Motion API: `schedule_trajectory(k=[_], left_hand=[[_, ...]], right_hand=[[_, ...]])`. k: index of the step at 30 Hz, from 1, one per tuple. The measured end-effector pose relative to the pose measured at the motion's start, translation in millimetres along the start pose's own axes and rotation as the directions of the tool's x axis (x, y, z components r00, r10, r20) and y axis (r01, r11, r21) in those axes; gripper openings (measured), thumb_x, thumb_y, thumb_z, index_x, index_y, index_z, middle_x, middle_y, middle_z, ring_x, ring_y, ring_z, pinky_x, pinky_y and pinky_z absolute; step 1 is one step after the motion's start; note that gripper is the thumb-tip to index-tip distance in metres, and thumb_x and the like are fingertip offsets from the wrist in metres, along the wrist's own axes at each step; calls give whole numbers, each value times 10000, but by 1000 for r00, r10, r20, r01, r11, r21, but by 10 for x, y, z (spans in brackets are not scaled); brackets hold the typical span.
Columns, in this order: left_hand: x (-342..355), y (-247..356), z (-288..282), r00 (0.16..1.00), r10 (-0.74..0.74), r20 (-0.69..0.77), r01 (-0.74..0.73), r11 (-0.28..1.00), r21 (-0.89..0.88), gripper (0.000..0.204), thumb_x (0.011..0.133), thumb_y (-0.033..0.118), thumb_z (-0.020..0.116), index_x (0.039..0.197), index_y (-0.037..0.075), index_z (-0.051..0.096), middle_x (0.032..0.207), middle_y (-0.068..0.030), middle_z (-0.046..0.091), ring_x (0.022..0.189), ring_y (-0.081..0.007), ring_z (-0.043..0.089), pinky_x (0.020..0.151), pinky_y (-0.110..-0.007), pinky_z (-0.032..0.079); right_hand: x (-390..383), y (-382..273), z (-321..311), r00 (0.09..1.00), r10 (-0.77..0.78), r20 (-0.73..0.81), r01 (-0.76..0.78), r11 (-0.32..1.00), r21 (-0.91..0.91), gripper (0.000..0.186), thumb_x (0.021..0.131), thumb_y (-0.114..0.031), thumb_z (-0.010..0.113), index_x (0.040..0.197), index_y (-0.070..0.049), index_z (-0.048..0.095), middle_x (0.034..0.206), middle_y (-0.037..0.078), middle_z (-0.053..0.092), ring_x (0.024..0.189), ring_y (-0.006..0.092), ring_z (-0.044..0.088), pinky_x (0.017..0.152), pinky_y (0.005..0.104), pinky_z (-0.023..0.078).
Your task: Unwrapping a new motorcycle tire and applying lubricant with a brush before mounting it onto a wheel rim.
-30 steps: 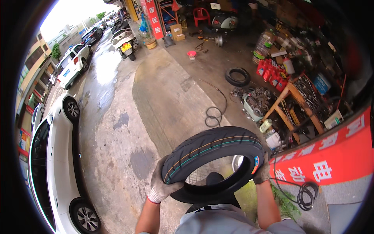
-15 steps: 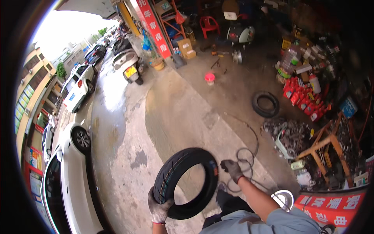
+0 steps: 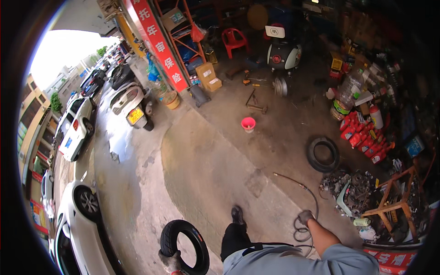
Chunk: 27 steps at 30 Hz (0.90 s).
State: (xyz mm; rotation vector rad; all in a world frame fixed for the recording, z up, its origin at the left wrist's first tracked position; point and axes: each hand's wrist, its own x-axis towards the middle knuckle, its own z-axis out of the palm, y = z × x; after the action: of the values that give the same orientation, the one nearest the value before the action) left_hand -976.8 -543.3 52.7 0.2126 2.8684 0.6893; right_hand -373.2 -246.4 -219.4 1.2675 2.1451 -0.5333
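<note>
My gloved left hand (image 3: 170, 260) grips the lower rim of a black scooter tyre (image 3: 184, 245), which hangs upright at my left side near the bottom edge. My gloved right hand (image 3: 305, 217) swings free at my right, fingers curled, holding nothing. It is above a coiled black air hose (image 3: 306, 224) lying on the concrete. My dark shoe (image 3: 237, 214) is stepping forward between the two hands.
A second black tyre (image 3: 323, 154) lies flat ahead on the right beside a scrap pile (image 3: 348, 190) and a wooden stand (image 3: 396, 197). A red bucket (image 3: 248, 124), a parked scooter (image 3: 283, 57) and red bottles (image 3: 366, 133) stand farther in. A white car (image 3: 80, 220) is at my left.
The tyre has come down from in front of my chest to my left side. My right hand has let go of it. The view has turned toward the workshop interior.
</note>
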Motion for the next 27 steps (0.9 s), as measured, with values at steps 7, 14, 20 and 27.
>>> schedule_trajectory(k=[7, 14, 20, 27], left_hand=[[1709, 2357, 1249, 977, 178, 117, -174, 984, -48, 1076, 452, 209, 924, 1385, 47, 414, 1249, -191, 566, 1147, -362, 555, 1018, -423, 460], [2580, 5404, 2595, 763, 528, 374, -511, 846, -152, 1060, 485, 214, 909, 1403, 46, 408, 1292, -190, 545, 1194, -355, 532, 1032, -435, 438], [3051, 7792, 4154, 595, 625, 506, -711, 703, -33, 1007, 535, 228, 897, 1387, 12, 405, 1280, -208, 538, 1208, -355, 518, 1020, -434, 429], [3479, 10251, 5920, 430, 673, 602, -815, 577, -64, 860, 544, 230, 896, 1266, -7, 495, 1171, -213, 604, 1096, -371, 590, 913, -455, 487]], right_hand=[[624, -291, -714, 741, 164, 651, -609, -244, 755, 272, 897, -223, 568, 1077, -75, 709, 917, 110, 731, 704, 226, 684, 598, 376, 521], [2071, -410, -2747, 782, 443, 438, -319, -319, 892, 251, 905, -238, 581, 998, -27, 681, 769, 118, 699, 606, 205, 647, 519, 338, 490], [4081, 531, -2930, 677, 222, 702, -526, -520, 673, 212, 950, -215, 512, 991, -83, 672, 778, 86, 687, 602, 198, 618, 511, 360, 468], [5925, 935, -4385, 860, 366, 356, -220, -363, 905, 262, 891, -262, 574, 897, -39, 711, 795, 120, 705, 688, 215, 672, 641, 391, 527]])
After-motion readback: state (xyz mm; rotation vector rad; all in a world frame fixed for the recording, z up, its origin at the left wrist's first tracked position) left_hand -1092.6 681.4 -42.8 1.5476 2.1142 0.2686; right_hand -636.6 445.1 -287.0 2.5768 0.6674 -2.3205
